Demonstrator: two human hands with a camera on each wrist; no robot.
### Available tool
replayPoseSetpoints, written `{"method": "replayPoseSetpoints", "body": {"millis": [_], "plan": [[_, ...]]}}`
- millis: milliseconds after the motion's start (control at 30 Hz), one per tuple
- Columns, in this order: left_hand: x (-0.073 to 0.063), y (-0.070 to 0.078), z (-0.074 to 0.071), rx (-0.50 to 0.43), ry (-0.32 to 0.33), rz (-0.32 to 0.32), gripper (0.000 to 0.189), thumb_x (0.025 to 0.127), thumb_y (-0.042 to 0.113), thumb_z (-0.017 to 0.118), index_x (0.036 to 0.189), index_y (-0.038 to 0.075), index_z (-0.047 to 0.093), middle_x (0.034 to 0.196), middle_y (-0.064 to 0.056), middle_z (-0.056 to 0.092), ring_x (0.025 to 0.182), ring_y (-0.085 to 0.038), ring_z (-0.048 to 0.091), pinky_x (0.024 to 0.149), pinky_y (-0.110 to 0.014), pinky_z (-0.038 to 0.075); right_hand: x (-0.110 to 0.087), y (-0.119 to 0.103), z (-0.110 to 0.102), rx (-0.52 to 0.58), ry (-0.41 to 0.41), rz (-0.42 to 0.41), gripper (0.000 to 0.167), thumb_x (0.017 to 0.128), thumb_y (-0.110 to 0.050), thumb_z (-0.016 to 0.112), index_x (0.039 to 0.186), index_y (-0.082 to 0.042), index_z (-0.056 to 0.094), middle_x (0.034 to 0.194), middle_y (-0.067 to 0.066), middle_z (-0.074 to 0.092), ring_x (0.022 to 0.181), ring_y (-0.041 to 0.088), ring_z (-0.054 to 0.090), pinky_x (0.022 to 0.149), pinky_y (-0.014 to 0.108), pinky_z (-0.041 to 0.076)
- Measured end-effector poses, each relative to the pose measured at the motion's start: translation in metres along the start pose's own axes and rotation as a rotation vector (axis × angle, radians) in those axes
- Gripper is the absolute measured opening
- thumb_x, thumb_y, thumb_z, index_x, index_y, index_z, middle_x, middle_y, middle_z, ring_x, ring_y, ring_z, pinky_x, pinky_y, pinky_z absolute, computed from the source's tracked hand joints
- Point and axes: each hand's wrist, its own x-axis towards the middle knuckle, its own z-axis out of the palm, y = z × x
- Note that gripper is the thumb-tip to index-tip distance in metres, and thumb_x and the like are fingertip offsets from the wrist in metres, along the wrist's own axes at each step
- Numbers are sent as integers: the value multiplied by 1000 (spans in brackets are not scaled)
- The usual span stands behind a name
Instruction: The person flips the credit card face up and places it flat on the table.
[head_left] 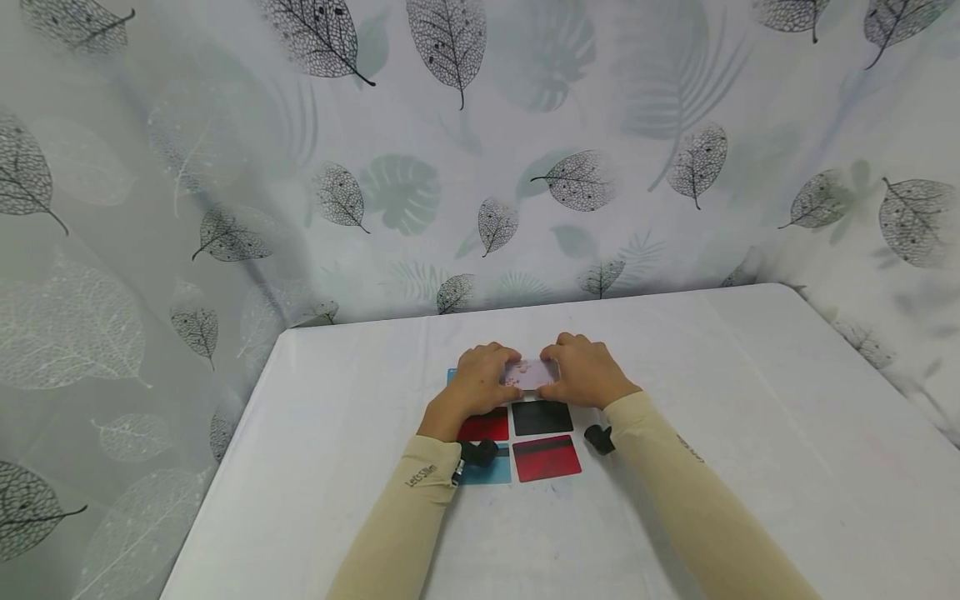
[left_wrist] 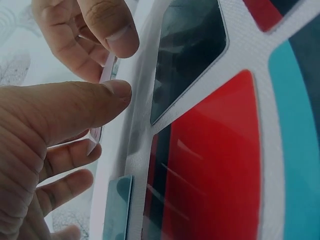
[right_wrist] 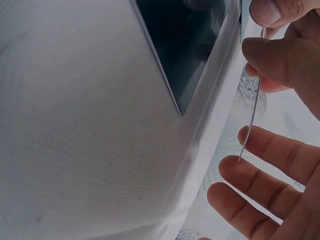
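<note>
A pale pink card [head_left: 531, 374] with a floral print is held between both hands above the table. My left hand [head_left: 477, 381] pinches its left end between thumb and fingers, and my right hand [head_left: 587, 372] pinches the right end. From the right wrist, the held card [right_wrist: 254, 107] appears edge-on as a thin, slightly bowed line. Just below the hands lie a black card [head_left: 542, 418] and a red card [head_left: 483, 426], the latter partly covered by the left wrist. Behind the left hand, a blue card [head_left: 451, 375] shows only its corner.
Nearer the body, a second red card [head_left: 547, 459] and another blue card [head_left: 487, 472] lie flat on the white-covered table [head_left: 675, 500]. Black wrist cameras [head_left: 600, 439] hang under the wrists. A leaf-patterned curtain [head_left: 495, 167] stands behind the table.
</note>
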Motion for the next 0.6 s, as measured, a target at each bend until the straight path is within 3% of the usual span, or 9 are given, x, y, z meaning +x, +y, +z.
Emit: {"method": "replayPoseSetpoints", "body": {"millis": [600], "plan": [[0, 2, 3, 14, -8, -21, 51, 94, 27, 77, 141, 14, 63, 141, -5, 63, 134, -27, 54, 119, -50, 35, 0, 0, 3, -34, -25, 18, 56, 80, -43, 85, 123, -9, 75, 108, 9, 66, 97, 30, 62, 83, 58, 53]]}}
